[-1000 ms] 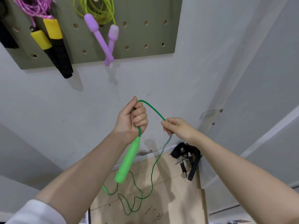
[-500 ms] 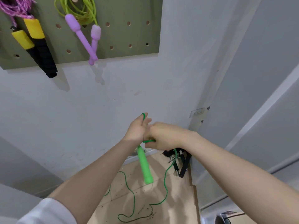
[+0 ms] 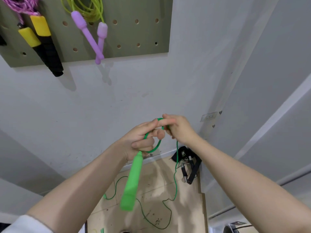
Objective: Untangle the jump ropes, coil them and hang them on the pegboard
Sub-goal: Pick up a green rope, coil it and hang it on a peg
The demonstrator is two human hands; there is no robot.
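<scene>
Gripping the green rope [image 3: 155, 147] in our left hand [image 3: 143, 140], right hand [image 3: 178, 130] seemingly pinching it, trailing slack may snag

Green rope [image 3: 176, 175], olive pegboard [image 3: 134, 9]

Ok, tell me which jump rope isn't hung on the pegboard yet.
The green jump rope: the left hand and right hand hold it, its cord trailing to the floor. The pink rope and yellow-green rope hang on the pegboard.
</scene>
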